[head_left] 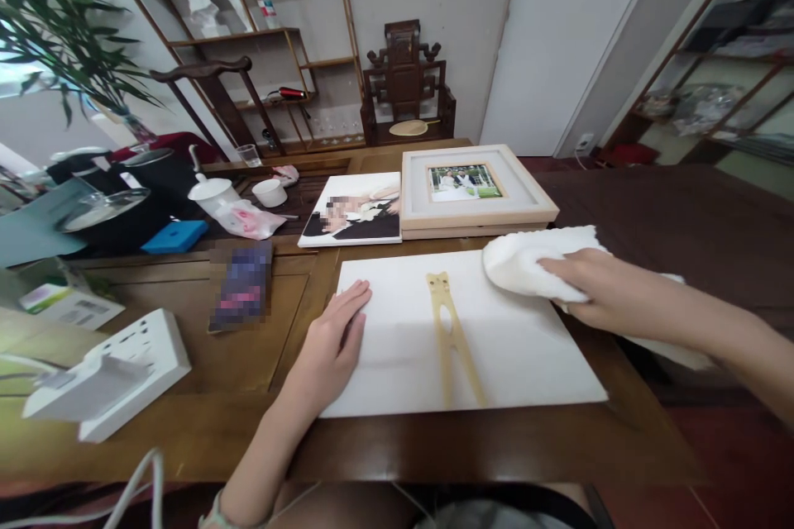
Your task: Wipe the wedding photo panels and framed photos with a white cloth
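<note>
A dark brown wooden table (514,450) carries everything here, its surface glossy along the near edge. On it lies a white board (397,347), flat, rectangular and plain, with faint greyish shading across its middle. The board sits between the two hands, its long near side parallel to the table's edge. Just beyond it stands a framed photo (465,182) in pale wood with a wide light mount, lying face up, and beside that, to its left, a smaller photo panel (356,215).

The white cloth (527,260) is thick, soft-looking and bunched, with a rough upper edge; it rests over the board's far right corner. More white material shows beyond the right forearm, and I cannot tell whether it belongs to the same cloth.

The right hand (580,285) clutches the cloth, thumb on top, the other fingers mostly hidden. The left hand (335,347) lies flat on the board's left edge, fingers extended close together and thumb apart.

Between the hands, on the board, is a tan forked piece (442,302), narrow at the far end, with an oval opening, two splayed legs and two small dark dots near its tip.
</note>
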The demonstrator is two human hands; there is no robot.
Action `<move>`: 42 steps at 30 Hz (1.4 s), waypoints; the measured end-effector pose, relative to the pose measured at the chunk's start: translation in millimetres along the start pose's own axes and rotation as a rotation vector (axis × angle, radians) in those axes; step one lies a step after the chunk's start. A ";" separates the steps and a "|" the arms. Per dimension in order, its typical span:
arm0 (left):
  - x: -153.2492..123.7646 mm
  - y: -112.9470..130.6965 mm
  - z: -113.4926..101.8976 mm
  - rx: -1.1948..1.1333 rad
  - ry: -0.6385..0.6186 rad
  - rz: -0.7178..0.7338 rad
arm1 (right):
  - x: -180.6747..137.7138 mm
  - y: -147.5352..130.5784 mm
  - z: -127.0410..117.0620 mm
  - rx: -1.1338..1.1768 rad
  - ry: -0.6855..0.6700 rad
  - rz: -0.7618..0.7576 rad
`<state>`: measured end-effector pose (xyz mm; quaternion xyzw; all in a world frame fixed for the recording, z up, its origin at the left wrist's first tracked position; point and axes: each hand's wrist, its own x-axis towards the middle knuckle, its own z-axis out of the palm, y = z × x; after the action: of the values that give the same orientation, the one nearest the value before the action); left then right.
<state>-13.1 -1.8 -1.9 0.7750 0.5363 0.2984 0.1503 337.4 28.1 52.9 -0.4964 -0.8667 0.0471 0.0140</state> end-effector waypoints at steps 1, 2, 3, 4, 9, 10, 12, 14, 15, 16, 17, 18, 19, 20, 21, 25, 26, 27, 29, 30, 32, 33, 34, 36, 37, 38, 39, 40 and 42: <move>0.1 0.0 0.1 -0.001 0.000 0.001 | -1.4 3.9 1.1 -0.001 0.028 0.002; 0.3 0.1 0.0 -0.002 0.000 -0.001 | -1.1 5.1 3.0 -0.007 0.046 0.000; 0.5 0.3 -0.1 -0.002 -0.001 -0.002 | 0.7 3.4 5.7 -0.011 0.054 -0.016; 0.7 0.6 -0.2 -0.002 -0.003 -0.002 | 3.7 -0.7 9.0 -0.004 0.055 -0.056; 1.1 1.6 -1.2 0.000 -0.007 0.001 | 25.2 -32.6 23.7 0.102 0.128 -0.332; 0.9 1.6 -1.2 0.002 -0.011 -0.002 | 29.1 -36.3 24.5 0.114 0.121 -0.337; 0.6 1.2 -1.1 0.003 -0.019 -0.006 | 34.9 -39.3 23.9 0.123 0.087 -0.312; 0.2 0.5 -0.6 0.001 -0.021 -0.007 | 36.6 -39.2 21.2 0.120 0.059 -0.297; 0.1 0.1 -0.3 0.000 -0.017 -0.005 | 35.3 -39.4 19.2 0.115 0.047 -0.306; 0.1 -0.3 -0.1 0.000 -0.014 -0.001 | 32.2 -40.3 17.0 0.110 0.036 -0.322; 0.2 -0.6 0.1 0.000 -0.011 0.001 | 27.1 -42.2 14.8 0.106 0.023 -0.340; 0.4 -0.7 0.2 -0.001 -0.006 0.001 | 20.0 -45.0 12.6 0.102 0.009 -0.357; 0.6 -0.6 0.2 -0.002 -0.004 0.001 | 11.1 -48.6 10.8 0.103 -0.003 -0.372; 0.8 -0.3 0.2 -0.003 -0.003 -0.001 | 0.7 -52.7 9.6 0.108 -0.012 -0.388; 1.0 0.2 0.0 -0.004 -0.004 -0.004 | -10.8 -57.1 9.3 0.115 -0.014 -0.399; 1.8 2.4 -0.6 -0.004 -0.020 -0.019 | -52.4 -70.1 16.5 0.144 0.027 -0.469; 1.9 2.5 -0.5 -0.004 -0.022 -0.019 | -58.5 -70.9 18.7 0.151 0.034 -0.501; 1.9 2.4 -0.4 -0.005 -0.023 -0.019 | -62.0 -70.4 20.0 0.158 0.025 -0.521; 1.9 1.6 0.0 -0.009 -0.019 -0.015 | -61.0 -65.5 18.9 0.162 -0.023 -0.501; 1.8 1.2 0.1 -0.010 -0.016 -0.013 | -56.5 -61.4 16.6 0.162 -0.050 -0.464; 1.6 0.7 0.1 -0.011 -0.015 -0.015 | -40.6 -50.9 10.7 0.160 -0.086 -0.386; 1.6 0.8 0.0 -0.012 -0.016 -0.016 | -29.9 -45.2 8.1 0.164 -0.086 -0.350; 1.6 1.1 -0.2 -0.013 -0.017 -0.016 | -18.1 -39.8 6.2 0.174 -0.080 -0.330; 1.8 2.0 -0.6 -0.017 -0.020 -0.018 | 6.3 -30.9 5.2 0.197 -0.060 -0.283; 1.8 2.4 -0.7 -0.020 -0.021 -0.019 | 17.3 -27.7 6.0 0.205 -0.040 -0.263; 1.8 2.7 -0.8 -0.022 -0.021 -0.021 | 26.7 -25.6 7.4 0.208 -0.019 -0.250; 1.8 2.9 -0.8 -0.024 -0.021 -0.023 | 33.9 -24.5 9.3 0.204 0.001 -0.246; 1.6 3.0 -0.7 -0.025 -0.020 -0.025 | 38.2 -24.4 11.3 0.195 0.014 -0.256; 1.3 2.8 -0.4 -0.028 -0.016 -0.027 | 37.8 -27.3 14.6 0.159 0.021 -0.295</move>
<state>-11.0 -1.8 0.3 0.7677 0.5415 0.2977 0.1695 293.7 46.0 40.1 -0.3617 -0.9235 0.1077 0.0691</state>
